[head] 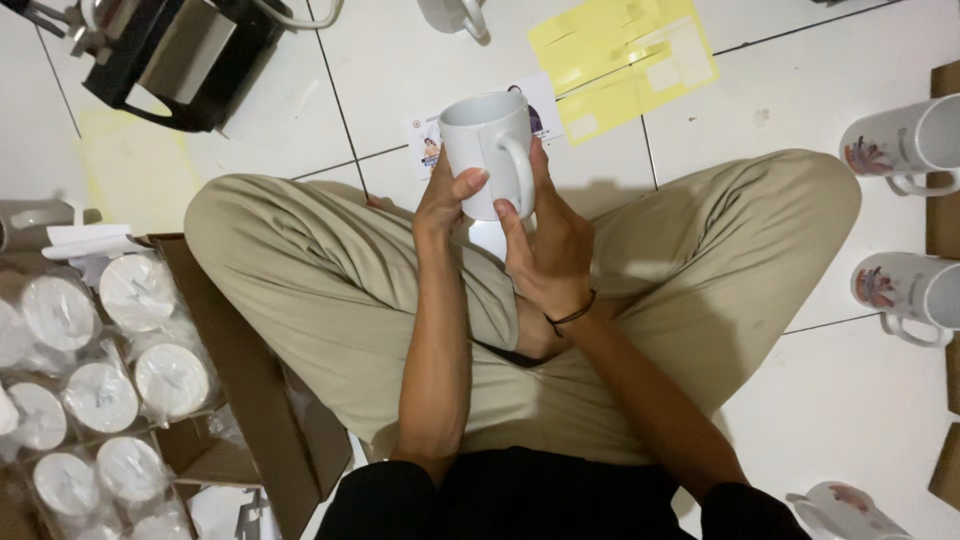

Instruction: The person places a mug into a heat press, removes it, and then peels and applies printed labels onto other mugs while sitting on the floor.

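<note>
Both hands are grasping a plain white ceramic mug (487, 150): left hand (447, 195) gripping its left side, right hand (548, 245) pinching the handle.

glossy ceramic, matt cloth and card

the white mug (487, 150) looks like smooth glazed ceramic; the trousers (330, 290) are matt khaki cloth; the floor tiles (840, 390) are glossy white; the cardboard box (250, 390) is dull brown; its wrapped mugs (135, 292) sit in shiny clear plastic; the yellow sheets (625, 60) look like matt paper.
</note>
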